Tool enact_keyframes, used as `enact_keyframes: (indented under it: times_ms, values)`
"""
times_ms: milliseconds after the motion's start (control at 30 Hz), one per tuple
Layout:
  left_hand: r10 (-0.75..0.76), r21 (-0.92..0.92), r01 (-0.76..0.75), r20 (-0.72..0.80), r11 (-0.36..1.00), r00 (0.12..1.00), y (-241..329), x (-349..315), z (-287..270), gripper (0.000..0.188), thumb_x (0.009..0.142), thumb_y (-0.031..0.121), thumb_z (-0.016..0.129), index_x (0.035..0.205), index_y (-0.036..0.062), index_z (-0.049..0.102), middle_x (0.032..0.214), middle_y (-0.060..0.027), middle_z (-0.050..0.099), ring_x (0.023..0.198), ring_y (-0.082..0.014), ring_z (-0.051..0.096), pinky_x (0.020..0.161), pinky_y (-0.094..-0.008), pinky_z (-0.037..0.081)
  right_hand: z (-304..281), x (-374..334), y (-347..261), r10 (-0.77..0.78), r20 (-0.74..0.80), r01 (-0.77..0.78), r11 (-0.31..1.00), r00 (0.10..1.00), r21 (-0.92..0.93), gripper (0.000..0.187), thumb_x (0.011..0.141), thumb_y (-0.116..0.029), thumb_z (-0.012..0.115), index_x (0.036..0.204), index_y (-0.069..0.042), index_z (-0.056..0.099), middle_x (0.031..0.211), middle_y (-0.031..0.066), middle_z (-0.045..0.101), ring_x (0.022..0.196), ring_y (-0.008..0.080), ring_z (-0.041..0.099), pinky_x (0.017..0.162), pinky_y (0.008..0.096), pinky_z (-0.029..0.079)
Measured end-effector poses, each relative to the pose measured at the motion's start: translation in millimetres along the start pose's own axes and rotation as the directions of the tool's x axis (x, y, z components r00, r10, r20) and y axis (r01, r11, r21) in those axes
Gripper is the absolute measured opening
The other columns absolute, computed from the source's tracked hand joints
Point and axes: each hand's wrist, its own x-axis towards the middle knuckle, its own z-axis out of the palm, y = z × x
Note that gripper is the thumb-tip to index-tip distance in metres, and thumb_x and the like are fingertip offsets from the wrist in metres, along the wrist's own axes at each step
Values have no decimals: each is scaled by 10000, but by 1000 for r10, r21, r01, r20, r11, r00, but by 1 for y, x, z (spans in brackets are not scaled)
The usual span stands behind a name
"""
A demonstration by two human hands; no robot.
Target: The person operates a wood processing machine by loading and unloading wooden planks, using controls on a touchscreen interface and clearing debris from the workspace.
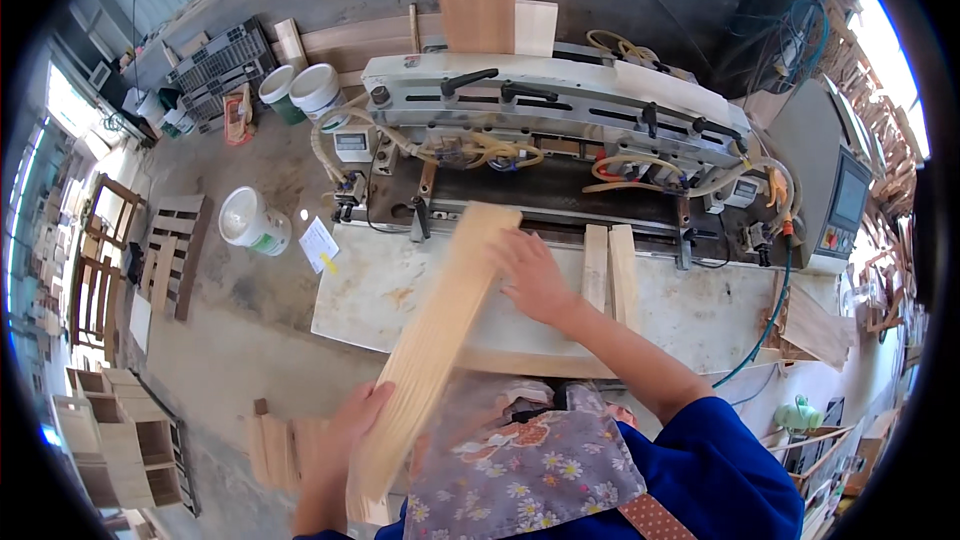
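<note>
A long pale wooden board (440, 340) slants across the front of my body, its far end over the worktable at the machine's front edge. My left hand (362, 412) grips it by its left edge near the lower end. My right hand (533, 275) lies at the board's right edge by the far end, fingers spread and slightly blurred; they appear to touch the wood. Right of that hand, two narrow wooden strips (609, 270) rest side by side on the pale worktable (380, 285).
Behind the table stands a long metal machine (560, 105) with clamp levers, hoses and gauges. Upright boards (475, 5) lean behind it. A control panel (848, 195) is at the right. White buckets (255, 222) and a wooden pallet (180, 250) stand on the left floor.
</note>
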Motion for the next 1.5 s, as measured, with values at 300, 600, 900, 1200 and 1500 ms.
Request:
enact_keyframes:
  times_ms: [300, 600, 900, 1200, 1500]
  values:
    - [232, 101, -210, -327, 973, 916, 20, 132, 37, 519, 928, 462, 556, 973, -46, 649, 842, -201, 668, 802, -247, 650, 721, -398, 481, 75, -31, -37, 325, 825, -790, -271, 463, 550, 513, 959, -448, 547, 1204, 2, 524, 1037, 151, 649, 899, 225, 667, 785, 359, 560]
    - [234, 96, -214, -442, 972, 866, 65, 173, 49, 540, 955, 457, 522, 973, -63, 666, 860, -196, 686, 820, -249, 648, 757, -373, 485, 133, -5, -59, 448, 782, -758, -289, 432, 584, 542, 996, -403, 413, 1219, 74, 544, 1062, 199, 665, 981, 301, 661, 791, 420, 520]
    - [220, 109, -191, -420, 975, 881, 92, 198, 41, 610, 951, 517, 481, 968, -58, 685, 922, -247, 685, 909, -330, 663, 797, -406, 483, 181, 13, -20, 596, 701, -790, -171, 393, 588, 591, 956, -410, 477, 1188, 128, 549, 1083, 292, 639, 1036, 388, 632, 886, 425, 484]
    - [241, 144, -195, -464, 970, 852, 108, 205, 42, 613, 963, 517, 454, 960, -54, 677, 922, -267, 676, 938, -403, 648, 803, -451, 477, 138, 36, -22, 555, 760, -759, -316, 338, 569, 564, 942, -386, 511, 1199, 115, 549, 1119, 248, 641, 998, 345, 653, 810, 429, 525]
    - [273, 160, -222, -480, 962, 834, 106, 206, 43, 581, 967, 485, 425, 938, -32, 687, 939, -277, 667, 952, -435, 627, 830, -479, 468, 153, 35, -20, 571, 759, -759, -329, 314, 562, 544, 940, -393, 494, 1208, 74, 571, 1102, 236, 652, 967, 336, 664, 781, 410, 529]
